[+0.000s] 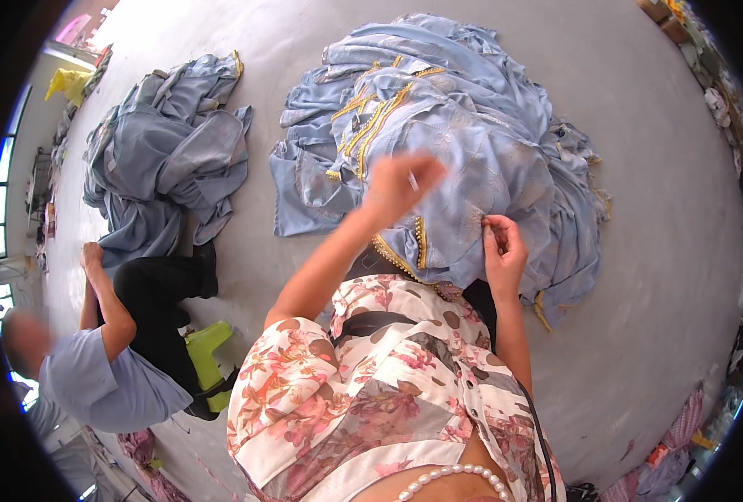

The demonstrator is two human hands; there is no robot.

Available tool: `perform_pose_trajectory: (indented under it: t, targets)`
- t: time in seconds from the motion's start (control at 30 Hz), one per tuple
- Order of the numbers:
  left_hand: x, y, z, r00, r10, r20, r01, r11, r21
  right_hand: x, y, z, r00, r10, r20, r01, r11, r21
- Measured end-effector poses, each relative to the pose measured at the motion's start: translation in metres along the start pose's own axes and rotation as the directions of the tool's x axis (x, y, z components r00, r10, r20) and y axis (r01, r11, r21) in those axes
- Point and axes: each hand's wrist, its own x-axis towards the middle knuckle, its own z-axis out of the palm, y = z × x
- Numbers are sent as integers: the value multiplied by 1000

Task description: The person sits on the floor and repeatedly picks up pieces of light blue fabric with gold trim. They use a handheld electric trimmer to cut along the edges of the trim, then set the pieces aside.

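Note:
A large heap of light blue cloth point(505, 159) with gold beaded trim point(380, 125) lies on the floor before me, its near edge at my lap. My right hand point(507, 255) pinches a fold of this cloth between thumb and fingertips. Above the heap, left of it, my left hand point(398, 186) is raised and blurred by motion. Its fingers are curled in, and a small pale sliver shows between them, too smeared to name. Another strip of gold trim point(421, 243) runs along the cloth between my two hands.
At left, a seated person point(108, 368) in a light blue shirt reaches toward a second heap of blue cloth point(171, 142). A bright green stool point(211, 356) stands beside that person. Piled goods point(727, 117) line the right wall, and patterned pink fabric point(681, 427) lies at lower right.

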Motion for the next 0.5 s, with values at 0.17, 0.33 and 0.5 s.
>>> perform_pose_trajectory:
  t: [0.17, 0.33, 0.5]
  targets:
    - [101, -112, -18, 907, -101, -408, 302, 831, 466, -5, 8, -3, 998, -66, 4, 66, 988, -143]
    - [106, -138, -4, 875, -462, -143, 483, 818, 312, -14, -10, -13, 997, 73, -16, -75, 977, -200]
    - [97, -94, 0, 964, -144, -225, 159, 986, 47, -10, -12, -24, 998, -32, -60, 20, 982, -190]
